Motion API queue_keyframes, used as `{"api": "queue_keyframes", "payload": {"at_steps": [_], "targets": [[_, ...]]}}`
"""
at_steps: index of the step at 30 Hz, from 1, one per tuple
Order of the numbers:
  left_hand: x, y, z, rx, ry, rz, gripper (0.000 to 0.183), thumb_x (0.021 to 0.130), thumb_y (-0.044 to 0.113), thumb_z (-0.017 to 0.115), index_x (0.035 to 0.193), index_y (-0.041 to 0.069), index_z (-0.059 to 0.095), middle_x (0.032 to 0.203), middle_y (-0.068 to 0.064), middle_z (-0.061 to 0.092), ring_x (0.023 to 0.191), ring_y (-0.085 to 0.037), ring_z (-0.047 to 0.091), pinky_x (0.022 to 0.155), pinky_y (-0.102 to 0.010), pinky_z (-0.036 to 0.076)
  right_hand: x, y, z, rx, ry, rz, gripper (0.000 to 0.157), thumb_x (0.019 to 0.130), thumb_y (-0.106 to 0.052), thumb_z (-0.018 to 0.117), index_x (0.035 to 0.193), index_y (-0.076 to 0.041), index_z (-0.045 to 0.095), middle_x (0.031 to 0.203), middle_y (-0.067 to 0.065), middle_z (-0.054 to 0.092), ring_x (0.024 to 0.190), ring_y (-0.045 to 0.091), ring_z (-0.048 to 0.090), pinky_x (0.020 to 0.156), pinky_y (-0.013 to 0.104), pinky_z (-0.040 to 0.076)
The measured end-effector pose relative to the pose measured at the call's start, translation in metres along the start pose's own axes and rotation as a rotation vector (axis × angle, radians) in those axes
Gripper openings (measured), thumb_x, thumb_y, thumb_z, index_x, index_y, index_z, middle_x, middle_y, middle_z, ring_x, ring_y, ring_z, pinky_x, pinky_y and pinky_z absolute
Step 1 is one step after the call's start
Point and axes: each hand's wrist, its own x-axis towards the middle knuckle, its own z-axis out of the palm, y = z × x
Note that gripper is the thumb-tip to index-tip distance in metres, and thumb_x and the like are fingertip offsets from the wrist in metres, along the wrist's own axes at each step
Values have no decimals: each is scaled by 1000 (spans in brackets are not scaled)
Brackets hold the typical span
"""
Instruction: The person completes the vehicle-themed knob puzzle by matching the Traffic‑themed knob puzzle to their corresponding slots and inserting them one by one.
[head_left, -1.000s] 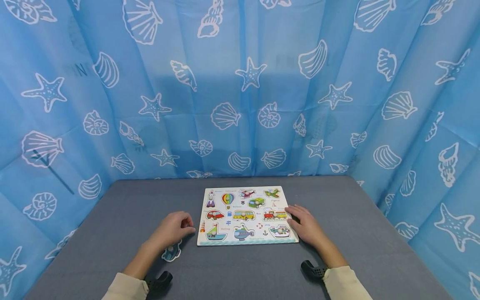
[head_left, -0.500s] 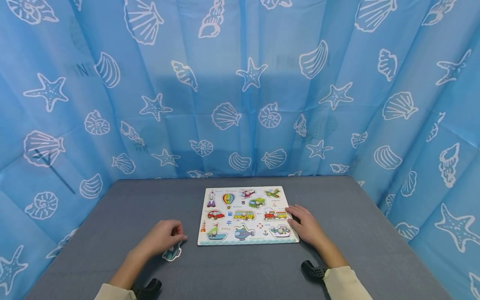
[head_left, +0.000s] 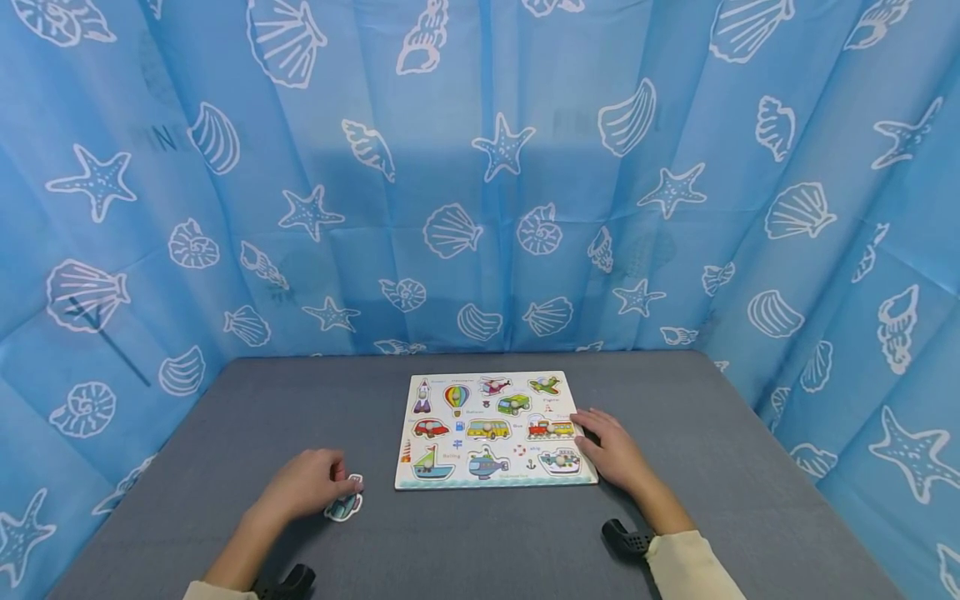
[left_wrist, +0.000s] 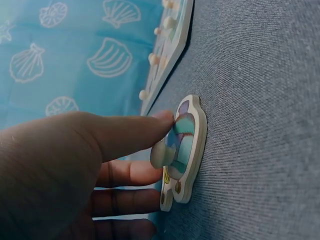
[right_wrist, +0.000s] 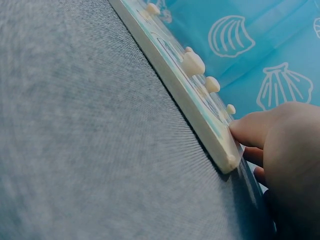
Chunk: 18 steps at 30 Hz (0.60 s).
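A small wooden puzzle piece (left_wrist: 186, 145), printed in teal and purple with a pale knob, lies on the grey table left of the board. My left hand (head_left: 305, 483) is right at it. In the left wrist view, the thumb (left_wrist: 135, 132) reaches over the near side of the piece, its tip at the edge. The other fingers extend below, with the knob between them and the thumb. My right hand (head_left: 617, 451) rests at the right edge of the white peg puzzle board (head_left: 468, 482), thumb (right_wrist: 250, 129) touching its corner area.
The board carries several knobbed vehicle pieces, among them a red car (head_left: 430, 429), a yellow bus (head_left: 487, 430) and a sailboat (head_left: 432, 467). A blue shell-print curtain (head_left: 450, 317) hangs behind the grey table (head_left: 465, 542).
My left hand has moved left and toward me, from beside the board to the loose puzzle piece, and more of the piece shows. My right hand stays in place.
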Motion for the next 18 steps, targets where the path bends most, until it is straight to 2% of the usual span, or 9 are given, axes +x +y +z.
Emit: {"api": "queue_keyframes", "payload": {"at_steps": [9,18], "targets": [[-10,1,0,-6,13,-33,38,75,42,80,68,15,53,62,4,49,56,-13,44,52,-30,31,0,0,-1,3,2,7,40,94,-10,60,133,1,57,139,22,51,135,43,33,106,60,26],[-14,0,1,15,13,-66,44,75,47,78,59,14,54,58,5,46,52,-12,41,50,-29,29,-1,0,-1,7,5,-15,40,94,-10,61,132,2,57,138,22,51,134,44,35,105,60,27]]}}
